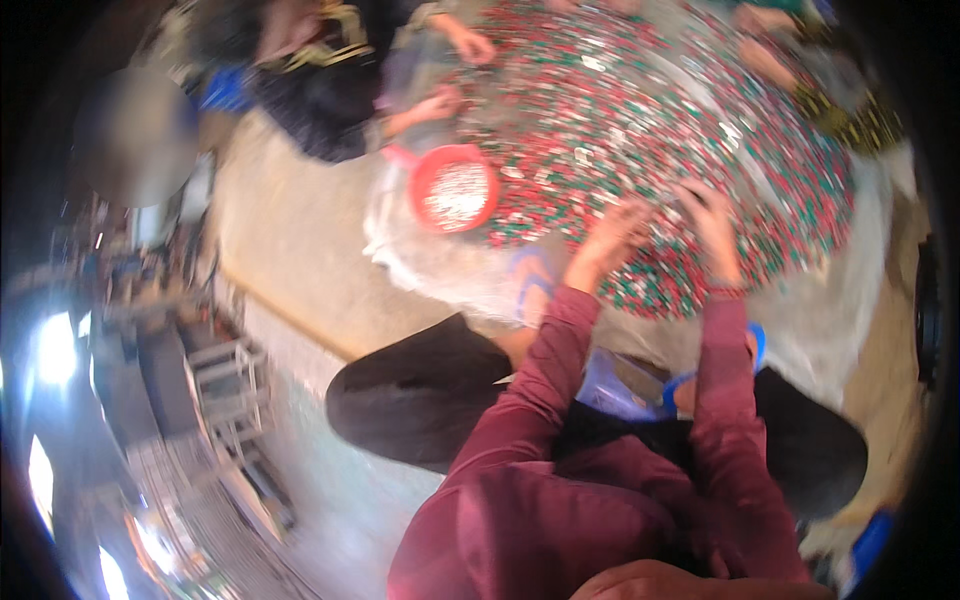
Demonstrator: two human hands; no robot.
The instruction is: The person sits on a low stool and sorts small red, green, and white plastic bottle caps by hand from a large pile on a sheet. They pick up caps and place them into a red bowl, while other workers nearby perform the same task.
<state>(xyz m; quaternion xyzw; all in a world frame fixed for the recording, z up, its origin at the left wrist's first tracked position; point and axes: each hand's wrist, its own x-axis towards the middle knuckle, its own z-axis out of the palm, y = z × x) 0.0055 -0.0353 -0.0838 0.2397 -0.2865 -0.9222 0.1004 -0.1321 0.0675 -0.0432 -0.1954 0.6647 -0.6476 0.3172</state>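
Note:
A wide heap of small red, green and white pieces, too blurred to name, lies on a pale plastic sheet in front of me. Over its near part is my left hand, its fingers curled together toward the right one. My right hand is close by, thumb and fingers bent inward as in a pinch. Whatever the fingertips hold is too small and smeared to make out. To the left of the heap stands a red handled basin with whitish pieces in it.
Another person's hands reach to the heap's far left edge; a further person's arm comes in at the far right. My blue sandals are between my knees and the heap. A rack-like frame stands at the left.

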